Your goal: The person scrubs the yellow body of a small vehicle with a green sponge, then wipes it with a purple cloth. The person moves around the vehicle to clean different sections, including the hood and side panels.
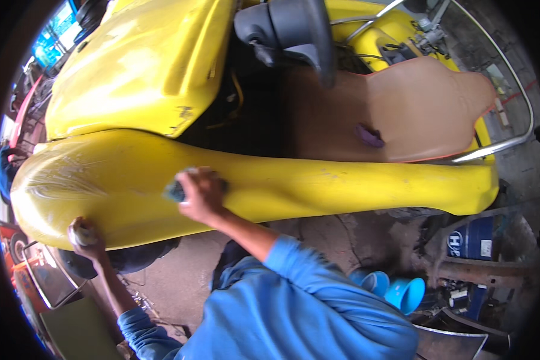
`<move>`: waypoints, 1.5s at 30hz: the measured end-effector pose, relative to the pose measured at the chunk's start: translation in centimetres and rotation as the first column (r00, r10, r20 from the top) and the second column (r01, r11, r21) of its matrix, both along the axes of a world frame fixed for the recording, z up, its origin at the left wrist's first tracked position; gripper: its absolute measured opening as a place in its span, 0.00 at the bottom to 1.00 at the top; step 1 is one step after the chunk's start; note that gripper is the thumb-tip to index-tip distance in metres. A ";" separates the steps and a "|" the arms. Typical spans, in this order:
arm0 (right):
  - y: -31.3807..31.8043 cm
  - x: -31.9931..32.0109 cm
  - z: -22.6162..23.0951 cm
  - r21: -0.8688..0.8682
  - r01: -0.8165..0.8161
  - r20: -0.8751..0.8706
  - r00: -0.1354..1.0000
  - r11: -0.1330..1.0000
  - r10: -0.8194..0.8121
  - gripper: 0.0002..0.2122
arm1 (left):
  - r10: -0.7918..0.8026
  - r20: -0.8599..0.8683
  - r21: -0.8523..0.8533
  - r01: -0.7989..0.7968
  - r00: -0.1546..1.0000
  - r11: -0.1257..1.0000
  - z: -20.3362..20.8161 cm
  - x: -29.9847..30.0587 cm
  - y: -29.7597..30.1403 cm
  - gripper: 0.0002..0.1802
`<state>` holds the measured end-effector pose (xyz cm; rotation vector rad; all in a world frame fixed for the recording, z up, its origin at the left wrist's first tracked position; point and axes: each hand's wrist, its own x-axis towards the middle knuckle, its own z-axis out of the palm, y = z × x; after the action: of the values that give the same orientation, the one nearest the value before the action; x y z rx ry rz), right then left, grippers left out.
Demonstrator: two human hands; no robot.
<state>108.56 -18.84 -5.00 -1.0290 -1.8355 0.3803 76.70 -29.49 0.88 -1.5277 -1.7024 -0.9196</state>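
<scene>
At the frame's middle, the right hand [201,193] squeezes a blue pad [175,191] against the yellow car body [342,183]. Lower left, the left hand [85,236] grips the body's bottom edge. Below is a dirty concrete floor [180,282].

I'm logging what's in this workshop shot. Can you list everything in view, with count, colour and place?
Vehicle body panel: one, yellow, long, across the middle.
Hood panel: one, yellow, upper left.
Seat: one, tan, upper right.
Steering wheel: one, grey, top centre.
Purple rag: one, on the seat.
Metal rail: one, chrome, curving round the seat at right.
Blue cups: two, lower right on the floor.
Blue canister: one, right, below the panel.
Concrete floor: grey, cracked, under the vehicle.
Sleeves: blue, bottom centre.
Left hand: grips the panel's lower left edge, holding something small.
Right hand: presses a dark pad on the panel.
</scene>
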 end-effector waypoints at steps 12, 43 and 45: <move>6.7 36.9 -4.6 -0.300 0.775 0.830 0.499 0.556 -0.248 0.23 | 0.035 0.074 0.177 -0.047 0.997 0.983 -1.7 -1.0 -0.4 0.10; 4.0 44.9 -5.3 0.100 0.986 0.788 0.004 0.134 -0.616 0.22 | -0.003 0.289 0.222 -0.064 0.957 0.973 -2.0 2.8 -0.1 0.08; 4.7 37.9 -6.3 0.040 0.959 0.807 0.135 0.281 -0.575 0.21 | -0.042 0.353 0.247 -0.050 0.935 0.968 -2.4 3.4 0.0 0.09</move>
<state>146.42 -14.16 -11.28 -2.7294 -1.3632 -0.3492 80.14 -29.50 -1.56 -1.2413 -1.7471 -1.4232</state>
